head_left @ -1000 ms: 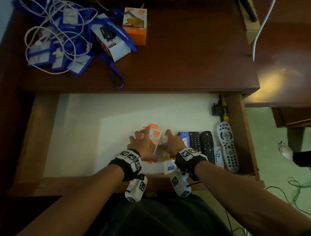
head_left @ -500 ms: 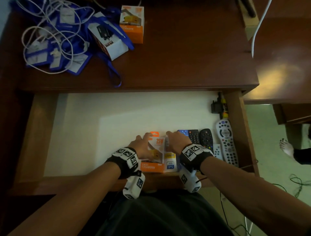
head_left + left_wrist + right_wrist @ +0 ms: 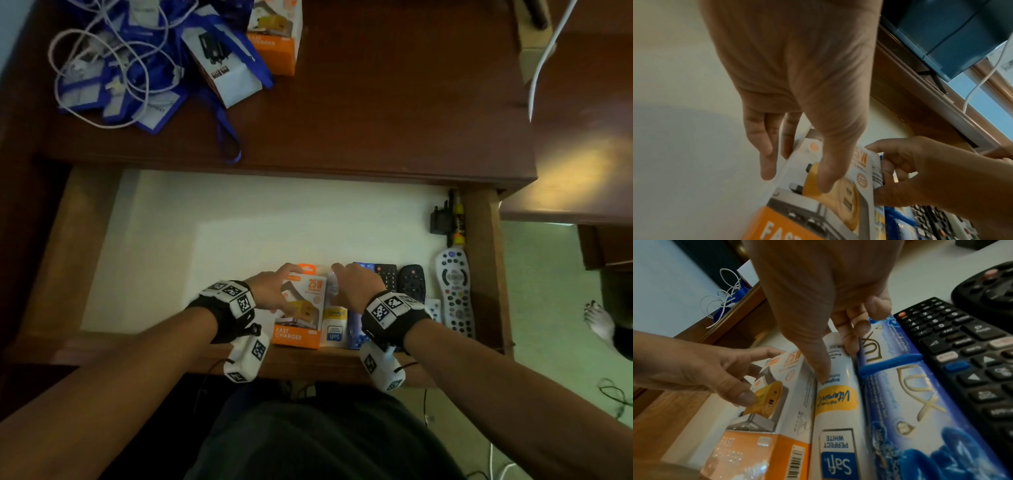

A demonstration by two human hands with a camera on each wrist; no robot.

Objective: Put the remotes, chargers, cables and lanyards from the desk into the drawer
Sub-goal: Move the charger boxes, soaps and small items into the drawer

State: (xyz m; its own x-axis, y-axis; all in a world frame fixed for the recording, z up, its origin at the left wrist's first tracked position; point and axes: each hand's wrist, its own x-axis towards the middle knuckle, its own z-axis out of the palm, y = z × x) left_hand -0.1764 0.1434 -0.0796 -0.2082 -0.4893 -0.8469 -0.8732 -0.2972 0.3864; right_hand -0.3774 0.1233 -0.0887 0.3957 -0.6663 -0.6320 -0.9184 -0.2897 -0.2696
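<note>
In the head view the open drawer (image 3: pixel 239 240) holds an orange-and-white charger box (image 3: pixel 303 308) near its front edge. My left hand (image 3: pixel 274 291) grips it, fingers along its left side and thumb on its face (image 3: pixel 796 177). Beside it lies a white Safi box (image 3: pixel 334 322), which my right hand (image 3: pixel 352 284) pinches at its far end between thumb and fingers (image 3: pixel 836 361). A blue Lux box (image 3: pixel 910 402) and a black remote (image 3: pixel 962 353) lie to the right. On the desk lie blue lanyards tangled with white cables (image 3: pixel 120 68).
More remotes line the drawer's right side: a second black one (image 3: pixel 412 282), a grey one (image 3: pixel 455 291), and a black plug (image 3: pixel 440 222) behind. On the desk stand a white charger box (image 3: pixel 222 65) and an orange one (image 3: pixel 277 34). The drawer's left half is bare white.
Both hands drew the charger box and the white box toward the drawer's front edge and straightened them side by side against the blue box.
</note>
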